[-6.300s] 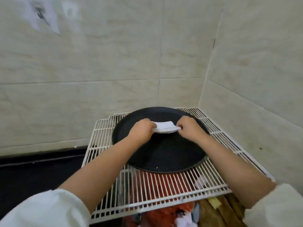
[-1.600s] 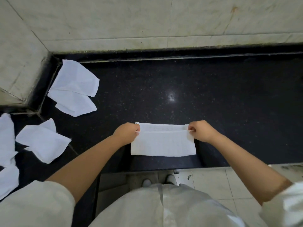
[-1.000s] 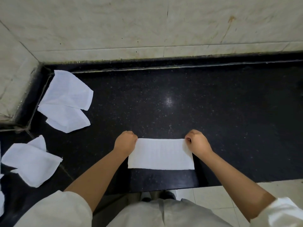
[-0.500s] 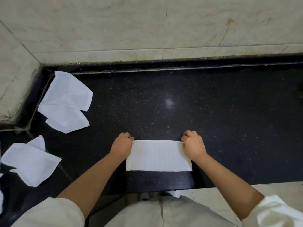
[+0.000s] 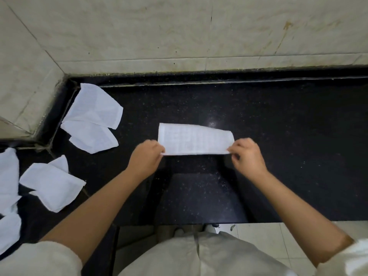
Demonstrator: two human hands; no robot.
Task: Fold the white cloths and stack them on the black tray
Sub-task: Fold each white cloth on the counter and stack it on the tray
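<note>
A white cloth [image 5: 195, 138], folded into a long strip, is held just above the black stone counter [image 5: 278, 136] in front of me. My left hand [image 5: 146, 157] pinches its near left corner and my right hand [image 5: 246, 154] pinches its near right corner. The far edge of the strip points away from me. Unfolded white cloths lie at the left: a pair [image 5: 93, 120] in the counter's back corner, one [image 5: 52, 184] nearer me, and more [image 5: 8, 176] at the left edge. The black tray is out of view.
Beige tiled walls [image 5: 179, 32] close off the counter at the back and left. The counter's front edge [image 5: 199, 221] runs just before my body, with pale floor tiles [image 5: 258, 234] below.
The strip was lying flat on the counter with both hands at its ends. Now both hands have lifted its near edge and carried it farther from me.
</note>
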